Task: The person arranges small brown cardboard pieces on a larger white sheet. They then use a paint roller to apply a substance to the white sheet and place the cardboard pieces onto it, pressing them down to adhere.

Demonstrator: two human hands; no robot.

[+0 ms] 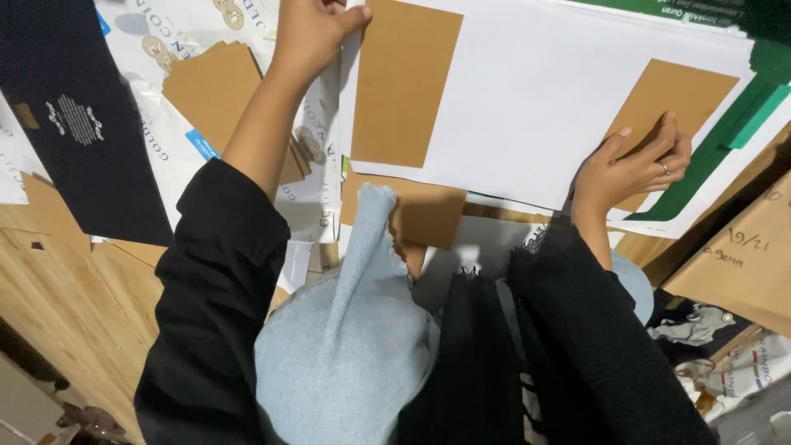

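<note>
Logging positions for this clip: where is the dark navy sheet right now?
In the head view, the dark navy sheet lies at the upper left, left of the left hand, partly covering white printed wrapping.
</note>
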